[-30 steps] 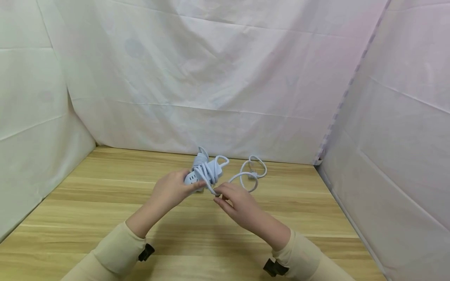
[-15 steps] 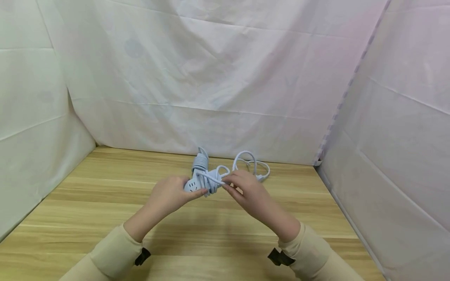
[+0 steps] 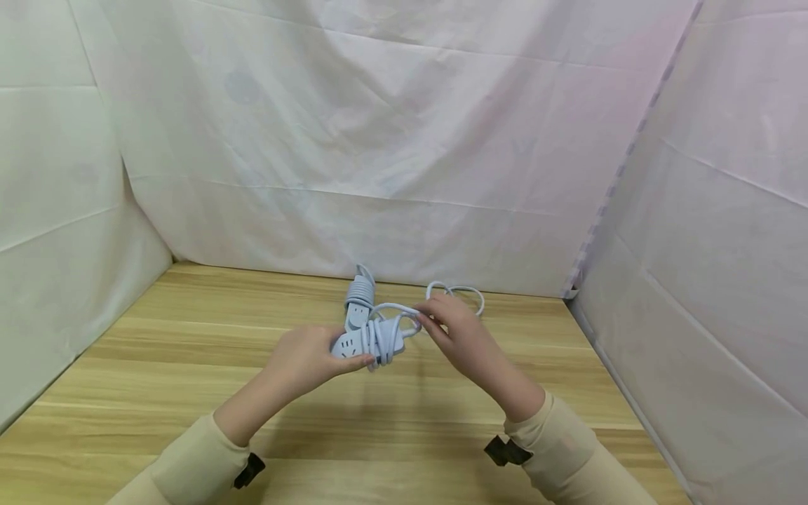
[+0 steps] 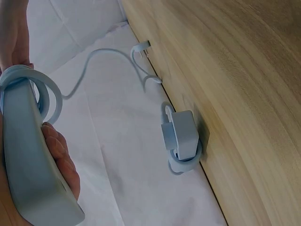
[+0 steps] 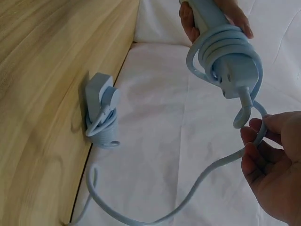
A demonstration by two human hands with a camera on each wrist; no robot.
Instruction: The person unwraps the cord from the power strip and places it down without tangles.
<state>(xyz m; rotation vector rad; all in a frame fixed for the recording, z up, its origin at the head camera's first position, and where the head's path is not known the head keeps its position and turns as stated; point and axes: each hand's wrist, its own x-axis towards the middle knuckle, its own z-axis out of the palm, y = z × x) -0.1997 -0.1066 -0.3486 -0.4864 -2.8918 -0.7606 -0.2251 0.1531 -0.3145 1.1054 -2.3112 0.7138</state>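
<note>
My left hand [image 3: 306,359] grips the socket end of a white power strip [image 3: 349,344], thumb along its near side. Several turns of the strip's cord [image 3: 381,342] wrap its other end. To the right, my right hand [image 3: 459,331] pinches the running cord between thumb and fingers, a little beyond the strip's cord end. In the right wrist view the cord [image 5: 203,174] sags from those fingers toward the table. The cord's plug [image 4: 141,46] lies on the table in the left wrist view; my right hand hides it in the head view.
A second white power strip [image 3: 358,315], its own cord [image 3: 360,291] wound tightly round it, stands on the wooden table [image 3: 221,315] just behind the held one. Pale cloth [image 3: 379,140] hangs along the back and both sides.
My right hand has carried the cord from the near side of the strip up and over to its right. The held strip has come slightly nearer, apart from the second strip in view.
</note>
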